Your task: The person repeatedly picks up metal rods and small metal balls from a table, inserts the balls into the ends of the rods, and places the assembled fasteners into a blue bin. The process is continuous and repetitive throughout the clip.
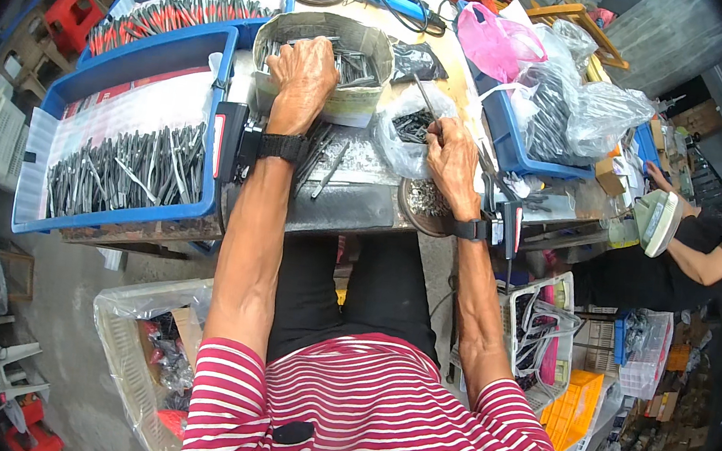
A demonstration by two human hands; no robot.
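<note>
My left hand (304,72) is down in an oval cardboard-like box (358,108), its fingers curled over loose thin dark metal pieces (357,66). Its fingertips are hidden, so what it grips cannot be made out. To the right, my right hand (455,160) is closed on a thin grey metal tool (426,96), which slants up and left from the fingers. That hand is at the edge of a clear plastic bag (386,135) with small dark parts. Just below it, a round dish (416,207) has many small metal bits. Several thin dark pieces (332,169) lie between my wrists.
Blue trays (216,133) with thin dark parts and red-and-black handles line the left. Another blue tray (554,169) with bagged parts stands right, by a pink bag (497,45). Blue corded tools (396,0) lie at the back. A person in black (687,254) sits at right.
</note>
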